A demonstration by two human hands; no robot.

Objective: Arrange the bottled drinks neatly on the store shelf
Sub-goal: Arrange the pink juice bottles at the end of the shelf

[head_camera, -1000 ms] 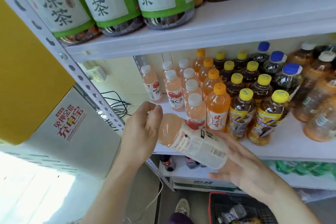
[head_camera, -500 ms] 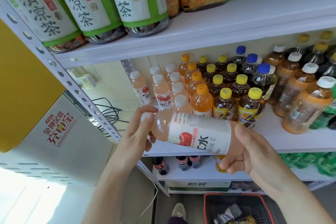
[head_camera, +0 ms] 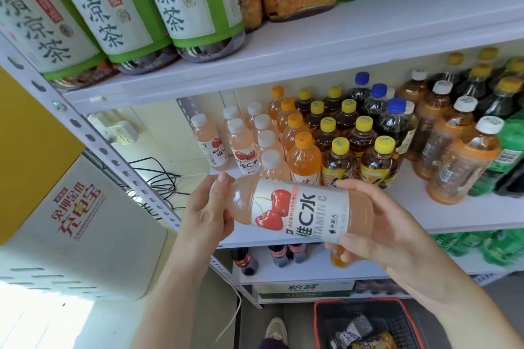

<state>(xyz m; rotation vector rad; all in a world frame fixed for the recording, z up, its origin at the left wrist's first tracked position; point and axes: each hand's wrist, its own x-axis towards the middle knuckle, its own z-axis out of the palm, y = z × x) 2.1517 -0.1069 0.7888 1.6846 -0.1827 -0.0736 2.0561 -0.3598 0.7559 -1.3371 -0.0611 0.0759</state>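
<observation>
A pink vitamin C bottle (head_camera: 297, 208) with a cherry label lies sideways in front of the middle shelf (head_camera: 453, 215), its label facing me. My left hand (head_camera: 207, 212) grips its cap end, and the cap is hidden under the fingers. My right hand (head_camera: 374, 224) grips its base from behind and below. On the shelf behind stand more pink white-capped bottles (head_camera: 243, 147), orange bottles (head_camera: 303, 159) and yellow-capped tea bottles (head_camera: 338, 164) in rows.
Large green-labelled tea bottles (head_camera: 195, 5) sit on the top shelf (head_camera: 312, 45). Brown, dark and green bottles (head_camera: 462, 156) fill the right side. A red-rimmed basket (head_camera: 365, 323) with packets stands on the floor. A white charging cabinet (head_camera: 79, 224) and cables (head_camera: 158, 176) are at left.
The bottle has been rotated in my hands, so the cherry label now faces me fully. It stays level before the shelf; the view has shifted slightly.
</observation>
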